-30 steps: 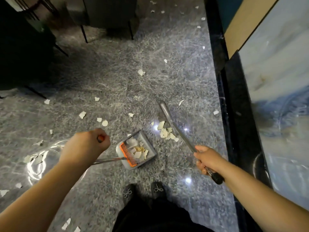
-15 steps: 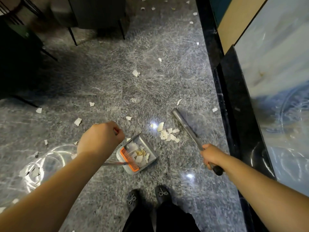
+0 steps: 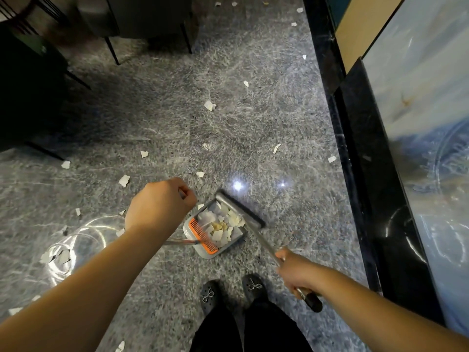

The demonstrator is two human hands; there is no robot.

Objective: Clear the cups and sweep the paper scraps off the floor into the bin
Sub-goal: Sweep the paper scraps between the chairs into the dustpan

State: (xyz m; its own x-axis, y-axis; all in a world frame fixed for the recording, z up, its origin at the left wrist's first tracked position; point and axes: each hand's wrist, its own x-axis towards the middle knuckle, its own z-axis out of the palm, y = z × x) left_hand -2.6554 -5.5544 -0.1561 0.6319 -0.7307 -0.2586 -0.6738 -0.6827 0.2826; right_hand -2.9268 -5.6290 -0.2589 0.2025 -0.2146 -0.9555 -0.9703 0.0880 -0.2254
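Observation:
A grey dustpan (image 3: 203, 251) with an orange comb edge stands on the marble floor just ahead of my shoes, holding a heap of paper scraps (image 3: 222, 224). My left hand (image 3: 158, 203) is closed around the top of the dustpan's upright handle. My right hand (image 3: 295, 273) grips the metal broom handle; the broom head (image 3: 239, 209) lies across the pan's mouth, against the scraps. Loose paper scraps (image 3: 209, 105) dot the floor ahead and to the left. No cups or bin are in view.
A black plinth and wall panel (image 3: 360, 174) run along the right. Dark chair legs (image 3: 113, 53) and furniture stand at the far left and top. A ceiling-light reflection with scraps (image 3: 61, 255) shines on the floor at left. My shoes (image 3: 231, 292) are below the pan.
The broom head has swept left from the open floor to the dustpan's mouth, pushing the small pile of scraps into the pan. My left hand kept the dustpan handle steady.

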